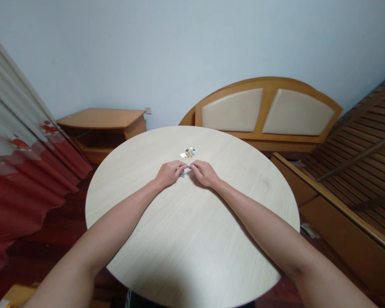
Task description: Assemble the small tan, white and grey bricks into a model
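Note:
Both my hands meet near the middle of a round pale wood-grain table (192, 239). Between their fingertips is a small grey piece (188, 167), too small to name; my left hand (170, 173) pinches its left end and my right hand (205, 172) its right end. Partly hidden under my left fingers, another small grey-blue piece (182, 175) lies on the tabletop. Just beyond the hands sits a little pile of small flat pieces (189, 153), some white, some dark, some gold-coloured.
Behind the table stand a wooden cabinet (102, 117) and a headboard with cream panels (232, 110). A red and white curtain (28, 171) hangs at left. On the right are a wooden bed rail (336, 214) and slatted boards (362, 149).

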Demonstrator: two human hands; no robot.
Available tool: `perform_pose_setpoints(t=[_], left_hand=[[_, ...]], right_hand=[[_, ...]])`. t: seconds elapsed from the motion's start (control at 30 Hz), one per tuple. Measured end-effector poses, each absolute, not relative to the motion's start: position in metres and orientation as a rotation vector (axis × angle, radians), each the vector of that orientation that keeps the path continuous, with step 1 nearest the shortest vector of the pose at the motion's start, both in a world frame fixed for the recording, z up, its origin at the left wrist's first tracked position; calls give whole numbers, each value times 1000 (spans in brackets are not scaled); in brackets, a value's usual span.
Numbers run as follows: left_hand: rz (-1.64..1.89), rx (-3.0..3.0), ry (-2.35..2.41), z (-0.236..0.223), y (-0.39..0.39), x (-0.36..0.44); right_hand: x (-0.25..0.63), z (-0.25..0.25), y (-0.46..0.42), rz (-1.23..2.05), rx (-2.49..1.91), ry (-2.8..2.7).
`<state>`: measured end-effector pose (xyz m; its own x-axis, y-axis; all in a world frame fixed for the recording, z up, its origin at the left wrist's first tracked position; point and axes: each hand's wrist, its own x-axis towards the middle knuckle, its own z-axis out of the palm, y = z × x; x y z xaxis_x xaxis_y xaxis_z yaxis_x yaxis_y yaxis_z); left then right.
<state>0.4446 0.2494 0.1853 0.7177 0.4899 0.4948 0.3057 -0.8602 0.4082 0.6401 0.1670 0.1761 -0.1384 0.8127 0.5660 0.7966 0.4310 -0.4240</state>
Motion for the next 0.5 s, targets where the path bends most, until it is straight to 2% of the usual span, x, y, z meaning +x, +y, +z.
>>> perform_pose_setpoints(t=[0.5], left_hand=[[799, 2664, 578, 190, 257, 438]], right_hand=[[637, 178, 165, 104, -1403, -1928]])
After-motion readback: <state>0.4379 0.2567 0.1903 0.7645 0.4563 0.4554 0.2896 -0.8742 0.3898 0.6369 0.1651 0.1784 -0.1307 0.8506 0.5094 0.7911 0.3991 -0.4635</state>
